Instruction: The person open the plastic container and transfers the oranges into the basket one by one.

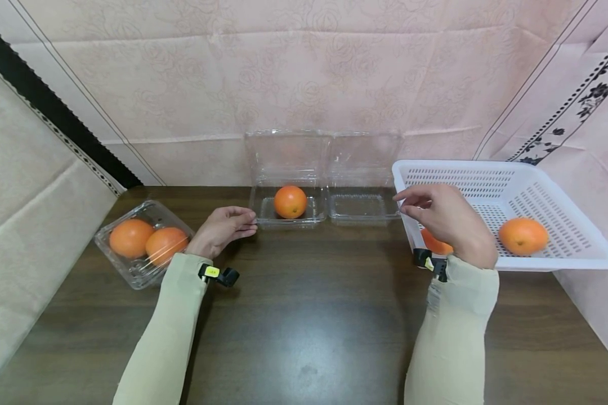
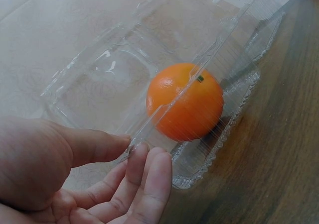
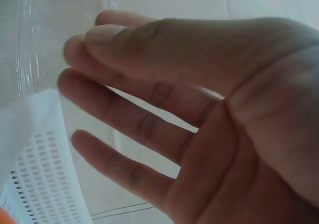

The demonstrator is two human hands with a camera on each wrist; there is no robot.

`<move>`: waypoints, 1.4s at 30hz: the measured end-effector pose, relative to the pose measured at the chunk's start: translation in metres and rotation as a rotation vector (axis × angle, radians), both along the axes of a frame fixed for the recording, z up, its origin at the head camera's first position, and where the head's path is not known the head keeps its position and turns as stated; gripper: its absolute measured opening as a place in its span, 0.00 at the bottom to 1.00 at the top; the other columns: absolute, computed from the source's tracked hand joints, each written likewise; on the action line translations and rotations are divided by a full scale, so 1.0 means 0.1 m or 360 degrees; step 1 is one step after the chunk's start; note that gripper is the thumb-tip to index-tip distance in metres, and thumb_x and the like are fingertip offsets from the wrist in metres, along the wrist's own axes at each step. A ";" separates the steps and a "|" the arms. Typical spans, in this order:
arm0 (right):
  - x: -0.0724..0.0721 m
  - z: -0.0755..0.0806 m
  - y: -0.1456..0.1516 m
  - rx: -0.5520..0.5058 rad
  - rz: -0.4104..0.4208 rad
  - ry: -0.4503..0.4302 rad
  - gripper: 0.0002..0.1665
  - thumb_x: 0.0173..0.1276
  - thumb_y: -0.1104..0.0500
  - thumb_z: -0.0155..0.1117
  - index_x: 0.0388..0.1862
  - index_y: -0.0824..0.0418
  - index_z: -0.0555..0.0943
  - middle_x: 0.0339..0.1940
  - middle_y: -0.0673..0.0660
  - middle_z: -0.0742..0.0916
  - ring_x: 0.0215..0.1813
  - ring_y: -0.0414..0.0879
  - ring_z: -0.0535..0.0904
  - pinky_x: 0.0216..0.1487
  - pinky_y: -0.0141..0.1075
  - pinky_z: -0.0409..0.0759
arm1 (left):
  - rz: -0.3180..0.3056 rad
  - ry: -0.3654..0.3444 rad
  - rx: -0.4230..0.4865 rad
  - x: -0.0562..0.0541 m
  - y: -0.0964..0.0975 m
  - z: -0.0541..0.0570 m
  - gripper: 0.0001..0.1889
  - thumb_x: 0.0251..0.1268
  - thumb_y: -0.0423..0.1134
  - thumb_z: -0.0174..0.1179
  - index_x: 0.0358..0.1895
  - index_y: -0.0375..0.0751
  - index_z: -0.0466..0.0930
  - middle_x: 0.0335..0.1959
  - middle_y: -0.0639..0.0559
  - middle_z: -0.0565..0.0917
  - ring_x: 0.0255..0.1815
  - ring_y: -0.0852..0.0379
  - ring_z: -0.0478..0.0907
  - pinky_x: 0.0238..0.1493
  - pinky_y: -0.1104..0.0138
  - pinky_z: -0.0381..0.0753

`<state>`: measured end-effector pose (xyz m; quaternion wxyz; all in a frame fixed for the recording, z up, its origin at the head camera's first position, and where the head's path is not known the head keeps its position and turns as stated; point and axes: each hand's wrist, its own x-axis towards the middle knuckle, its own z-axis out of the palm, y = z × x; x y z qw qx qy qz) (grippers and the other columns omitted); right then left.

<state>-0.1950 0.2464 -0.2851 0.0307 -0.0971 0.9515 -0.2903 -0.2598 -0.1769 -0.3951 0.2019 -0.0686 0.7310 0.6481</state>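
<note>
My left hand (image 1: pixel 224 229) pinches the left edge of a clear plastic clamshell box (image 2: pixel 187 179) between thumb and fingertips. Its lid stands raised at the back, and one orange (image 1: pixel 290 202) lies inside. Beside it is a second clear box (image 1: pixel 363 205), also with its lid up and no fruit in it. My right hand (image 1: pixel 443 216) hovers over the left side of a white slotted basket (image 1: pixel 562 263), fingertips close to that second box's right edge. Its fingers are loosely extended, the thumb near the index fingertip, with nothing between them in the right wrist view.
A closed clear box (image 1: pixel 142 275) with oranges inside sits at the left, next to my left forearm. One orange (image 1: pixel 523 236) lies in the basket; another orange (image 1: pixel 436 243) there is partly hidden by my right hand. Patterned cloth (image 1: pixel 309 84) rises behind the brown table (image 1: pixel 304 326).
</note>
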 end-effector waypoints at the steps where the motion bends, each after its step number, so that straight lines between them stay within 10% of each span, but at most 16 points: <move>1: 0.00 0.00 -0.01 0.0000 0.0003 0.0004 0.17 0.74 0.62 0.65 0.60 0.58 0.84 0.53 0.62 0.88 0.56 0.59 0.81 0.53 0.50 0.87 | 0.0000 0.0002 -0.0001 0.00 0.00 0.00 0.25 0.79 0.40 0.55 0.72 0.32 0.66 0.61 0.39 0.76 0.55 0.52 0.82 0.64 0.63 0.83; 42: -0.28 -0.15 -0.47 0.0008 0.0170 0.0144 0.40 0.62 0.60 0.76 0.72 0.60 0.73 0.74 0.61 0.74 0.75 0.60 0.67 0.78 0.59 0.66 | -0.0010 0.0024 0.0006 0.01 0.00 -0.01 0.24 0.79 0.40 0.55 0.71 0.32 0.66 0.60 0.39 0.77 0.59 0.48 0.81 0.65 0.62 0.83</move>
